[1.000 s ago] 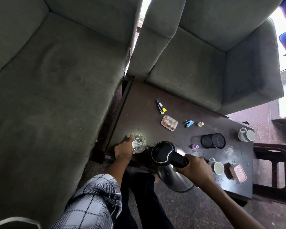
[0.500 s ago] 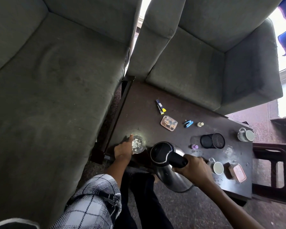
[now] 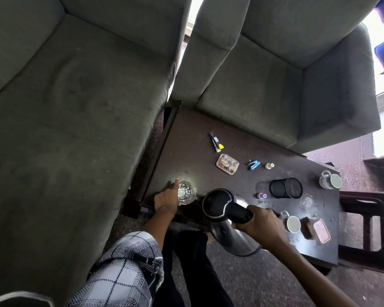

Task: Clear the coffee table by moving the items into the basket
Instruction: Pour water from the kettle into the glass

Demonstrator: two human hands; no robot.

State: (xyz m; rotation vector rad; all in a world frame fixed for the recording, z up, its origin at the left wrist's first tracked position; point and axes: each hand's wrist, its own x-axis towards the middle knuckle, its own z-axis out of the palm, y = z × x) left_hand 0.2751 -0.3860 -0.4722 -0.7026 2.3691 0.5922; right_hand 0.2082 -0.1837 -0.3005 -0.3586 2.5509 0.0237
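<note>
A dark coffee table (image 3: 191,138) carries many small items. My left hand (image 3: 165,199) wraps a clear drinking glass (image 3: 186,192) at the table's near left corner. My right hand (image 3: 261,224) grips the black handle of a steel electric kettle (image 3: 222,209), held over the near edge. Further along lie a nail clipper (image 3: 216,142), a pink snack box (image 3: 227,163), a blue clip (image 3: 253,165), a small bottle (image 3: 269,166), a black mesh cup (image 3: 286,188), a purple cap (image 3: 262,195), two mugs (image 3: 293,223) (image 3: 330,180) and a pink lidded box (image 3: 319,230). No basket is in view.
Grey sofas (image 3: 64,107) (image 3: 275,74) press against the table's left and far sides. A dark wooden side frame (image 3: 368,229) stands at the right end. My legs and the carpet (image 3: 264,284) are below the near edge.
The kettle has shifted slightly to the left in my right hand. My left hand stays on the glass.
</note>
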